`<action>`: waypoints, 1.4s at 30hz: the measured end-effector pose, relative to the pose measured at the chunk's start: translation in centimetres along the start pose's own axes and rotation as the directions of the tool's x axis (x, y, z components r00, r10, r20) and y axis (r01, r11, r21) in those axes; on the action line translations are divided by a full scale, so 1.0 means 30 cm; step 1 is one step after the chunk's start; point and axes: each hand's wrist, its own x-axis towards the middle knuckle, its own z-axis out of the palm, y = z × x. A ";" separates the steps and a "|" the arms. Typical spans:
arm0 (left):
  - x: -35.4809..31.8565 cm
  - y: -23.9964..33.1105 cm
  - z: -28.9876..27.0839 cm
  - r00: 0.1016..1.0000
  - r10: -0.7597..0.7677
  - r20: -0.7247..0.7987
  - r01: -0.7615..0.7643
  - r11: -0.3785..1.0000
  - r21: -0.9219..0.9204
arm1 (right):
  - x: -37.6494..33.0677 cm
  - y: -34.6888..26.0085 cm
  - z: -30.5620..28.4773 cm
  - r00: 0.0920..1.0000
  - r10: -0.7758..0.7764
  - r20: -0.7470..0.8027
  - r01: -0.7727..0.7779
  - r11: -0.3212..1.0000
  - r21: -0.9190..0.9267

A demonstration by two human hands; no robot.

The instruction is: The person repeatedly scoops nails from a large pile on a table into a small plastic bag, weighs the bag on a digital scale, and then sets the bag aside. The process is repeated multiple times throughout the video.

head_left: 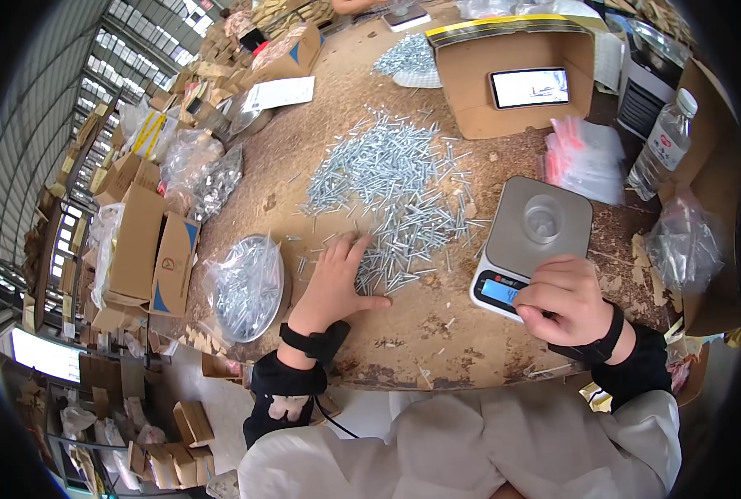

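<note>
A wide heap of silvery screws or nails [387, 179] is spread over the middle of the worn wooden table. My left hand [330, 283] rests at the heap's near left edge, thumb and fingers apart, fingertips touching the table beside the loose pieces. At the right stands a digital scale [503, 237] with a lit blue display. On its metal plate sits a small clear cup [542, 218]; its contents are too faint to tell. Above the scale's front edge my right hand [566, 303] is closed, fingers curled and partly covering the display. Whatever it may hold is hidden.
Left of my left hand, a metal bowl [280, 303] holds a clear bag of screws [241, 287]. Beyond the scale lie clear zip bags [587, 162], a water bottle [663, 145] and an open carton [470, 104] with a phone [529, 88]. Cardboard boxes [133, 249] flank the table's left side.
</note>
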 end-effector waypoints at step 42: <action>0.031 0.018 0.059 0.999 -0.027 -0.035 0.035 0.965 0.258 | -0.032 0.012 0.025 0.993 -0.106 0.042 0.106 0.994 0.011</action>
